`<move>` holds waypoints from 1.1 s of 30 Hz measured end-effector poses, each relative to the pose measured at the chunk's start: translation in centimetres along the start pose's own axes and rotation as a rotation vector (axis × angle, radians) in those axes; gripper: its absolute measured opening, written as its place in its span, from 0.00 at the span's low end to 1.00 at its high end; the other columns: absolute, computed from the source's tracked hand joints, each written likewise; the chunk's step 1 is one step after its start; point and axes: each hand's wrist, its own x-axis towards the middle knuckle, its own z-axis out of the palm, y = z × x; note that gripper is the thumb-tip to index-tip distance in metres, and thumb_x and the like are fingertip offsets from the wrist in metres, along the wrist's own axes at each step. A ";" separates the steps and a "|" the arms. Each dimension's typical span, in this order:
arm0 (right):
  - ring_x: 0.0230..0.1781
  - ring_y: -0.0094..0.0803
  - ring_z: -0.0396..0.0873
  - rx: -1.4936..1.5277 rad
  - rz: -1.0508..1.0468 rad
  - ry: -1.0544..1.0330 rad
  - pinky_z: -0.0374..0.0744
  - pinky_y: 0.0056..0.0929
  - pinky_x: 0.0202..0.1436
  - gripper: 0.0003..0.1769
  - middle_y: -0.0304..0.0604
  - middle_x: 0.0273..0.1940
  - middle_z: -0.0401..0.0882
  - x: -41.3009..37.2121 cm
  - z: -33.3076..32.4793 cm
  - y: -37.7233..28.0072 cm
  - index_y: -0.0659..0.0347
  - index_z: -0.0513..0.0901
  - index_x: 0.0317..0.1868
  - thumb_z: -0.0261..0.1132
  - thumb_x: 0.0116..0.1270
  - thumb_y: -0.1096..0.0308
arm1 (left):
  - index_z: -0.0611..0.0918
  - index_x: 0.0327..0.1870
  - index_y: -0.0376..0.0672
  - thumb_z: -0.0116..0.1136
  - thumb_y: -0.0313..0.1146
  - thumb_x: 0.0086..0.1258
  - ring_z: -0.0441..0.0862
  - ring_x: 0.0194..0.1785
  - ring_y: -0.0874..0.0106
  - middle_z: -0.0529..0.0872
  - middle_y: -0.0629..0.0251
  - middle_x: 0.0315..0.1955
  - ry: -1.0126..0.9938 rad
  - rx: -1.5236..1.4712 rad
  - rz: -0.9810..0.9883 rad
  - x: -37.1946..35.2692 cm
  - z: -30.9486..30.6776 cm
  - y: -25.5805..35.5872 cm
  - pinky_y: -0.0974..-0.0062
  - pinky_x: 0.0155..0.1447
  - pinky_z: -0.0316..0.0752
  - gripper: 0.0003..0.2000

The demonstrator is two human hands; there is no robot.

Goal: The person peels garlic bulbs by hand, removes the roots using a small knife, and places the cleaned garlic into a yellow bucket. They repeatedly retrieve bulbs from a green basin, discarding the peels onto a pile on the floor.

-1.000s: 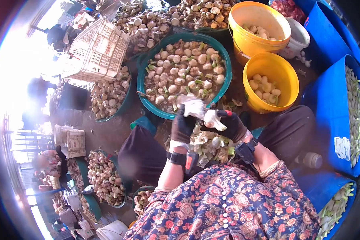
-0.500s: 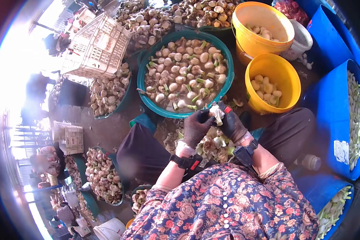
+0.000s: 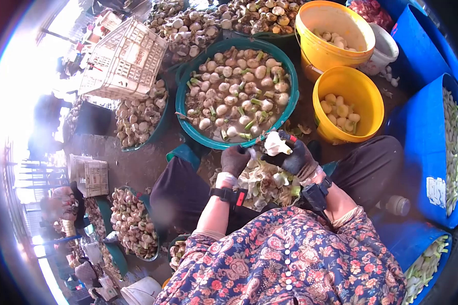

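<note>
Dark gloves cover both hands. In my right hand (image 3: 296,158) is a white garlic bulb (image 3: 276,144) with a short stem, gripped by the fingers above the near rim of a green tub (image 3: 182,114). To the left of it, my left hand (image 3: 235,160) is closed, with a pale, blurred strip of garlic skin (image 3: 252,154) at its fingertips. The hands are apart. Below them, between my legs, lies a heap of stripped garlic skins (image 3: 269,185). The tub holds many garlic bulbs (image 3: 221,110) in murky water.
A yellow bucket (image 3: 376,109) with white bulbs stands to the right, another yellow bucket (image 3: 310,38) behind it. Blue barrels (image 3: 417,152) lie along the right side. White crates (image 3: 124,56) and tubs of unpeeled garlic (image 3: 132,223) are on the left.
My left hand has pulled away from the bulb, to the left and slightly down. The bulb, now whiter and more exposed, stays in my right hand, turned with its stem to the right.
</note>
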 end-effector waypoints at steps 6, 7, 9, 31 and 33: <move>0.48 0.31 0.75 -0.733 -0.112 0.094 0.75 0.40 0.55 0.16 0.41 0.48 0.77 -0.2 -0.9 0.1 0.59 0.75 0.50 0.60 0.65 0.61 | 0.85 0.40 0.47 0.57 0.39 0.55 0.81 0.45 0.58 0.85 0.56 0.38 -0.205 -0.021 -0.055 0.8 -1.5 0.0 0.64 0.49 0.76 0.14; 0.47 0.33 0.75 -0.709 -0.024 0.171 0.76 0.42 0.54 0.16 0.41 0.48 0.77 0.3 -3.1 0.6 0.58 0.75 0.50 0.60 0.65 0.60 | 0.83 0.44 0.46 0.55 0.37 0.56 0.82 0.45 0.58 0.84 0.56 0.39 -0.055 -0.020 -0.069 1.6 -1.8 -0.1 0.63 0.49 0.75 0.15; 0.45 0.37 0.76 0.086 0.202 0.411 0.75 0.50 0.52 0.17 0.40 0.47 0.78 2.3 -3.6 -0.7 0.53 0.76 0.49 0.58 0.64 0.54 | 0.81 0.48 0.51 0.58 0.39 0.55 0.79 0.49 0.56 0.82 0.53 0.45 0.021 0.091 -0.116 5.0 -1.9 -1.7 0.62 0.53 0.74 0.17; 0.35 0.50 0.78 -1.870 -0.590 0.708 0.75 0.41 0.37 0.17 0.52 0.33 0.81 2.8 -1.0 -0.1 0.57 0.83 0.37 0.61 0.62 0.51 | 0.81 0.42 0.37 0.61 0.48 0.63 0.78 0.30 0.80 0.80 0.70 0.29 -0.452 -1.124 -0.138 1.0 -0.9 6.2 0.81 0.34 0.73 0.20; 0.34 0.49 0.79 -2.061 -0.635 0.708 0.75 0.42 0.36 0.16 0.52 0.32 0.81 2.3 -0.2 -0.3 0.57 0.82 0.37 0.61 0.62 0.52 | 0.81 0.48 0.44 0.61 0.42 0.64 0.78 0.33 0.79 0.81 0.72 0.30 -0.361 -0.994 0.039 -0.2 -1.1 7.3 0.83 0.37 0.73 0.16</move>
